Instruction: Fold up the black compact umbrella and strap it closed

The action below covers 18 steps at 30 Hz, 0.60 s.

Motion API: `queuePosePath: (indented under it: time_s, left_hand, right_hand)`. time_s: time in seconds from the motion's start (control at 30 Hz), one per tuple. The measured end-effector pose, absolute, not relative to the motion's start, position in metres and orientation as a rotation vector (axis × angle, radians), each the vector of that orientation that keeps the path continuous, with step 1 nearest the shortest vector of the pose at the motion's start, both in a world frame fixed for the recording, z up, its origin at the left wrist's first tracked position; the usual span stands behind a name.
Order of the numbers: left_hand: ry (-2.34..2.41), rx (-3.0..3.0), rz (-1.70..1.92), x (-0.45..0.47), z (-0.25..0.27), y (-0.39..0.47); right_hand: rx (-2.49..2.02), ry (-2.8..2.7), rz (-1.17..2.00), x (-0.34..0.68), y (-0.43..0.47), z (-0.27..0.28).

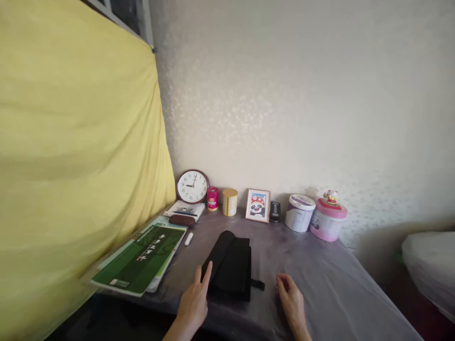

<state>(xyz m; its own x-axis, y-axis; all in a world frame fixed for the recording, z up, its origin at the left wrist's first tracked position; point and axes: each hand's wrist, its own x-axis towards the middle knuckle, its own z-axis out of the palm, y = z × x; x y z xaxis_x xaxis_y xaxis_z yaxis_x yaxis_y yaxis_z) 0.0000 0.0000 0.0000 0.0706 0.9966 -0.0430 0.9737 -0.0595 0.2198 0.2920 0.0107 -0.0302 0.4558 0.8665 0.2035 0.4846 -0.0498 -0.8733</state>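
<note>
Black fabric bundle (232,270) looks folded, strap (258,284) unsecured at 4 o'clock; left hand (194,300) spread at 7, right hand (292,301) curled, seemingly empty.

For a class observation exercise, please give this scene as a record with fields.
Left hand: at left edge of black bundle
Right hand: apart, right of the bundle's strap
Left side: green book, brown case, small white object
Back row: clock, pink can, yellow can, framed picture, black object, white tub, pink tub
Clock reading: about nine

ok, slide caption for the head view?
Left hand at the edge of a folded black bundle, right hand apart from it, clock and framed picture by the wall.
</note>
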Motion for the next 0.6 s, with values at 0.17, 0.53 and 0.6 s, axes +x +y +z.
queuePosePath:
  time_s: [0.17,0.53,0.6]
  left_hand:
    - [1.645,1.853,0.681,-0.019,0.01,0.012]
    - [1.42,1.895,0.926,-0.004,0.037,-0.004]
    - [1.404,1.917,0.962,-0.002,0.042,-0.005]
  right_hand:
    - [-1.707,-1.173,0.497,0.292,0.011,-0.029]
    - [-1.706,-1.238,0.491,0.287,0.004,-0.022]
    - [-1.688,-1.242,0.479,0.289,0.004,-0.024]
